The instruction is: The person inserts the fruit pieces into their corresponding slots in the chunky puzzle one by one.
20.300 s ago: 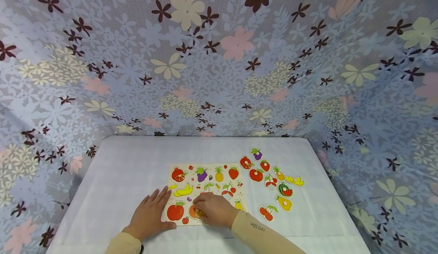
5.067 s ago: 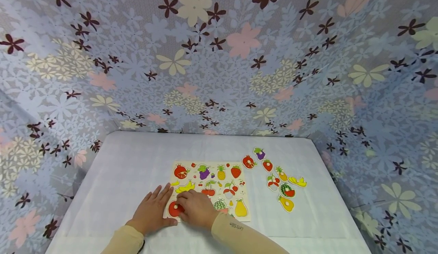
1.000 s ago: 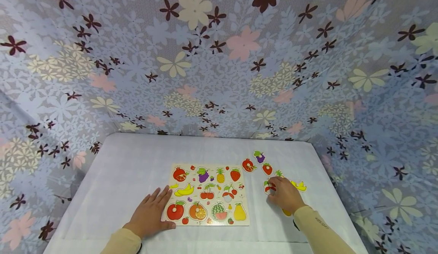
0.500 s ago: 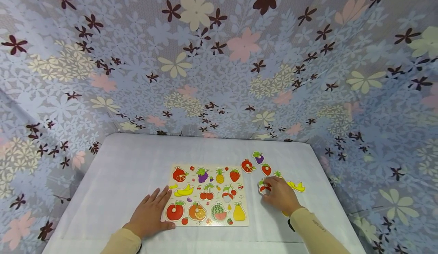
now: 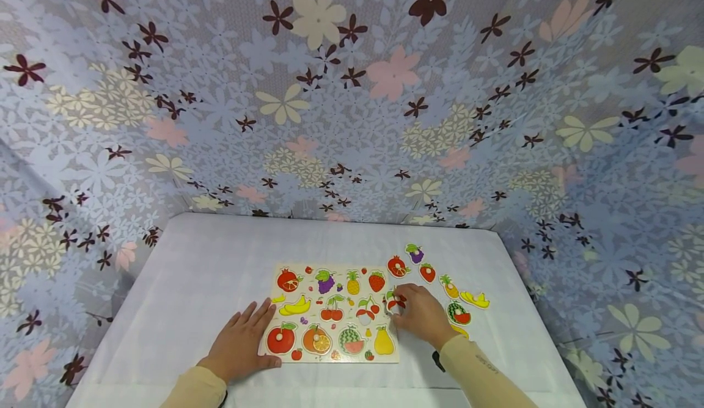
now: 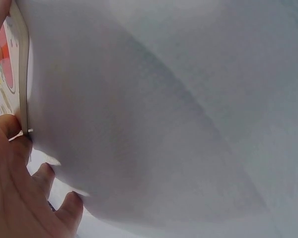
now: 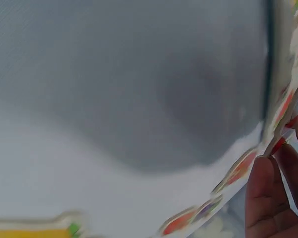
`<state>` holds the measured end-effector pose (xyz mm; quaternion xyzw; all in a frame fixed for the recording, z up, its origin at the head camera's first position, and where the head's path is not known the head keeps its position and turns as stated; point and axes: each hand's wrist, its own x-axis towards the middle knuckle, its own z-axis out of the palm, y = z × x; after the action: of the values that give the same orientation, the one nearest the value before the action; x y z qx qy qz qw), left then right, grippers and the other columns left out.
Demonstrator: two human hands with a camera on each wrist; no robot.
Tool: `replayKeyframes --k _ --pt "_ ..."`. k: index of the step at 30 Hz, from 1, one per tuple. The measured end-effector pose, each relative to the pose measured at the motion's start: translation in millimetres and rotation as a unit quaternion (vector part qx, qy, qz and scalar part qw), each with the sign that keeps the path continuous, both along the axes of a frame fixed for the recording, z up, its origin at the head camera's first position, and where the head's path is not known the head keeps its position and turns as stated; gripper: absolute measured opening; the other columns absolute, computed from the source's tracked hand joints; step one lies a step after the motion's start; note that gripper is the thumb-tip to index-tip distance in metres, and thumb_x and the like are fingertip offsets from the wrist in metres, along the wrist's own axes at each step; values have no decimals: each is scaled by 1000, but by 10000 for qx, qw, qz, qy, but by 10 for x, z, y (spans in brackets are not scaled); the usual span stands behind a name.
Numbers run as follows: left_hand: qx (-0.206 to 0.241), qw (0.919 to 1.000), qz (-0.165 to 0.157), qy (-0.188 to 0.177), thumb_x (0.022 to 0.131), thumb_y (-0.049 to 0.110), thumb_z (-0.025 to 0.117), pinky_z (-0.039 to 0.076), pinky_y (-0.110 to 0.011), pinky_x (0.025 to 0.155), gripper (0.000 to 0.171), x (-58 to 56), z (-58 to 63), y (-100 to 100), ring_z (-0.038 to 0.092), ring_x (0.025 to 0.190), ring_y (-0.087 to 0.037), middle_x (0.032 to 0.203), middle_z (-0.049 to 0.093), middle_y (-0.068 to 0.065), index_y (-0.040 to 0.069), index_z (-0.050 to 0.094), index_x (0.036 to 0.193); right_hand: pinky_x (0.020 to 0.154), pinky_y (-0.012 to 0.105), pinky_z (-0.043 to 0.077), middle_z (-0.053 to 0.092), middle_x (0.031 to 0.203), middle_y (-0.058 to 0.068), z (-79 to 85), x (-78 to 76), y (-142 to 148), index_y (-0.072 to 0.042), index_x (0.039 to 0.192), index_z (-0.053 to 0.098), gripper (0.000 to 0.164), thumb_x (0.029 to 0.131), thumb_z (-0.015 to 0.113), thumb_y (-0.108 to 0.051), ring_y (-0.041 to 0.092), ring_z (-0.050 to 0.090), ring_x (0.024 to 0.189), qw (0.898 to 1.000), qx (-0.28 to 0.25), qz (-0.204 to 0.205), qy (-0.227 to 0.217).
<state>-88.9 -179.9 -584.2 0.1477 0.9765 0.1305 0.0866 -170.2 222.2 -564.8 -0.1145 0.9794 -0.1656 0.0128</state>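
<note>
My right hand (image 5: 423, 316) pinches a lychee puzzle piece (image 5: 393, 303), red and white with green leaves, over the right edge of a fruit puzzle board (image 5: 335, 360). In the right wrist view the piece is seen edge-on between thumb and fingers. My left hand (image 5: 236, 347) lies with spread, straight fingers at the board's left edge; fingertips (image 6: 22, 144) touch that edge in the left wrist view. An apple piece (image 5: 280, 338) and an orange piece (image 5: 317, 339), both with knobs, sit in the board. The board's lychee picture (image 5: 365, 313) is just left of the held piece.
Loose pieces lie right of the board: pomegranate (image 5: 396, 266), grapes (image 5: 415, 253), strawberry (image 5: 427, 272), pineapple (image 5: 449, 287), bananas (image 5: 475, 299) and watermelon (image 5: 459, 313). A yellow piece (image 5: 461, 331) is partly hidden by the right forearm. White cloth (image 5: 220, 255) covers the table.
In the last second my right hand has carried the lychee piece left, from the loose pieces to the board. Earlier it was at the orange, then the apple. My left hand stays put.
</note>
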Motion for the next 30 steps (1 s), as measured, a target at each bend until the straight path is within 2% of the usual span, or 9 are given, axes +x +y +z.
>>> replayKeyframes --k 5,13,22,30 --pt "-32 10000 3 -46 70 74 73 26 -58 114 112 4 14 1 28 145 -38 161 29 -8 9 38 154 95 41 52 64 122 0 5 44 -229 -17 114 71 48 72 89 -31 19 57 100 9998 9 132 -144" --pt "-61 10000 13 -27 71 74 72 25 -58 114 111 -8 -19 -5 28 145 -37 162 28 -7 9 38 155 97 43 50 64 123 2 0 109 -504 -15 115 72 49 72 88 -32 23 58 105 9993 65 195 -298" --pt "-34 10000 -20 -9 71 72 74 26 -58 113 110 -6 -1 -1 29 144 -38 161 29 -8 8 38 154 92 40 53 63 117 2 -81 121 -586 -14 114 71 46 73 85 -32 19 54 96 9989 262 383 -116" --pt "-24 10000 -1 -12 71 71 74 26 -58 114 110 2 8 -3 28 145 -37 161 29 -7 9 38 154 88 39 55 62 117 2 -103 133 -612 -13 114 70 48 76 85 -39 20 55 96 9971 473 591 118"
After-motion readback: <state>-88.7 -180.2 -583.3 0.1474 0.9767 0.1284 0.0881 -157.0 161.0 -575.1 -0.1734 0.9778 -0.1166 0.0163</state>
